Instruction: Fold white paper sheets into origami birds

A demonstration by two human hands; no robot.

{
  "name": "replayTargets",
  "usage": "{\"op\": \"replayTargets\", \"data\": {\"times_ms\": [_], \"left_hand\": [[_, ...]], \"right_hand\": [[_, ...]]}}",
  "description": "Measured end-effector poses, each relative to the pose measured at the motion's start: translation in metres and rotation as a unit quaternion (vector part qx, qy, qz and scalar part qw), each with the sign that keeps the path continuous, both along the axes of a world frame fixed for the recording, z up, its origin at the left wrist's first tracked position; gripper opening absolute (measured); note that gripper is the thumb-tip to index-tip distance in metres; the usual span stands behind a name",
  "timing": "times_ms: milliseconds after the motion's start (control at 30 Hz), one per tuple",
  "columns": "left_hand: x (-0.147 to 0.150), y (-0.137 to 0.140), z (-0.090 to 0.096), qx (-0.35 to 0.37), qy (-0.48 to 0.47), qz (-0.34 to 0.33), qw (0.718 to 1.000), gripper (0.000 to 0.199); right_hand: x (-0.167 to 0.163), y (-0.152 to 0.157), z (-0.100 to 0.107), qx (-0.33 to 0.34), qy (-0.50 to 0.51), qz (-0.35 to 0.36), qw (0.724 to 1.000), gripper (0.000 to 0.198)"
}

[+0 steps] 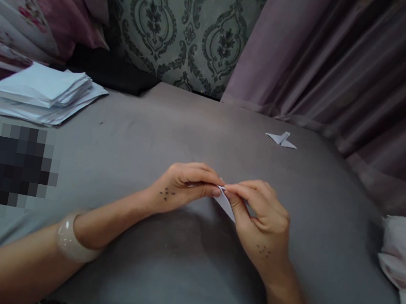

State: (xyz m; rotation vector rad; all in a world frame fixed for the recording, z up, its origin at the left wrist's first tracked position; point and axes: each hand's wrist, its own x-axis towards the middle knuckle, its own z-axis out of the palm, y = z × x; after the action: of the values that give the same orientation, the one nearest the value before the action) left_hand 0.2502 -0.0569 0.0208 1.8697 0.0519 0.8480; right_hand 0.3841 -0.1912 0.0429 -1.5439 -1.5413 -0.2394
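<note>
Between my two hands is a small folded piece of white paper point(227, 206), its pointed flap hanging down toward my right palm. My left hand point(191, 184) pinches the paper's upper edge between thumb and fingers. Right beside it, my right hand point(262, 217) grips the same paper, thumb and forefinger meeting near the left fingertips. My fingers hide much of the paper, so its full shape cannot be made out. A finished-looking folded white paper figure point(282, 139) with pointed wings lies farther back on the grey-covered surface point(175, 131).
A stack of white paper point(36, 91) sits at the back left, in front of a black flat item point(115, 71). White crumpled cloth point(404, 256) lies at the right edge. Purple curtains point(322, 52) hang along the right, and a patterned wall point(190, 24) stands behind.
</note>
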Motion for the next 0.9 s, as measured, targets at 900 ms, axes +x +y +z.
{"op": "replayTargets", "data": {"times_ms": [900], "left_hand": [[-0.0007,-0.0007,0.0026,-0.069,-0.057,0.098,0.991,0.007]], "right_hand": [[-0.0028,-0.0032,0.0008,0.035,0.000,-0.051,0.998,0.011]]}}
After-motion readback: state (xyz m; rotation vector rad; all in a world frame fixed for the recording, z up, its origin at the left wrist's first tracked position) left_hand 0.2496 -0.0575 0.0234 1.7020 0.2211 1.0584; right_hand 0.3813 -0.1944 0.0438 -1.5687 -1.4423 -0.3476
